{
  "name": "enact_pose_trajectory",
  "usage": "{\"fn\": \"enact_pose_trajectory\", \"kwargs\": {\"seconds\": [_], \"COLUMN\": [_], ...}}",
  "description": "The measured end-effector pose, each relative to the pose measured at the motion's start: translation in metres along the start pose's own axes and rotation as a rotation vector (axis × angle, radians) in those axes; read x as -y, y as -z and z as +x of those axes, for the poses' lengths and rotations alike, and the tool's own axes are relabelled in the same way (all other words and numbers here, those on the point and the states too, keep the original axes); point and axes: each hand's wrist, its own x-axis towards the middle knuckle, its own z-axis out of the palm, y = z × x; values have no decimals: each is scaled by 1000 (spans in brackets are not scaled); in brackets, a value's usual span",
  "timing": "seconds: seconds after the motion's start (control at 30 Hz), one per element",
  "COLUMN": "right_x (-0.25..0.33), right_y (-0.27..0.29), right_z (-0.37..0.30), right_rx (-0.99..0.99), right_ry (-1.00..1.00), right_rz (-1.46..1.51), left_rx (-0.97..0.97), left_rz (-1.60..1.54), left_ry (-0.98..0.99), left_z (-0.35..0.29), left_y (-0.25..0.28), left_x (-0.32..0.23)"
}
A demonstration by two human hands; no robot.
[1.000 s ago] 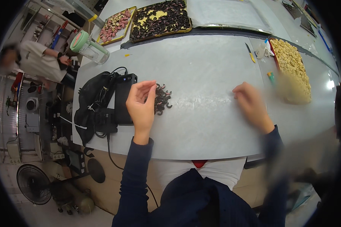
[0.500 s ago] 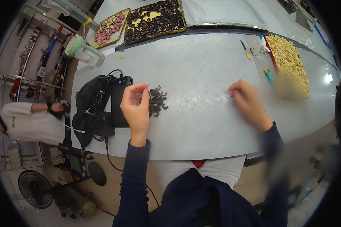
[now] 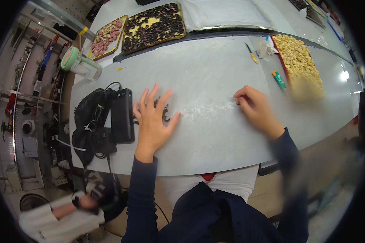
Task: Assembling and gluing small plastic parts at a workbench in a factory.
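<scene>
My left hand is spread open, palm down, over a small pile of dark curled pieces. Most of that pile is hidden under the hand; a few pieces show between the fingers and beside the thumb. Across the grey table, my right hand rests with fingers curled in and thumb against the forefinger. Whatever it may hold is too small or hidden to tell. Between the two hands lies a streak of whitish, shiny flecks on the surface.
A black power box with cables and a black bag lie left. Behind stand a green-lidded jar, a tray of pink pieces and a tray of dark curls. A yellow-handled knife, a glue-stick-like tube and a tray of pale pieces are right.
My left hand has gone from a pinch beside the pile to spread fingers over it. My right hand keeps its curled shape. The view has shifted, and a person at left appears lower.
</scene>
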Motion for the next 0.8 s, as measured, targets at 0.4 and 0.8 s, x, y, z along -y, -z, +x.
{"fn": "enact_pose_trajectory", "kwargs": {"seconds": [0.4,0.8], "right_x": [0,-59], "right_y": [4,148], "right_z": [-2,7], "right_rx": [3,-788], "right_ry": [21,121], "right_rz": [-3,-650], "left_rx": [1,17], "left_rz": [4,-36], "left_ry": [65,72], "left_z": [-3,-5], "left_y": [-4,-1], "left_x": [12,11]}}
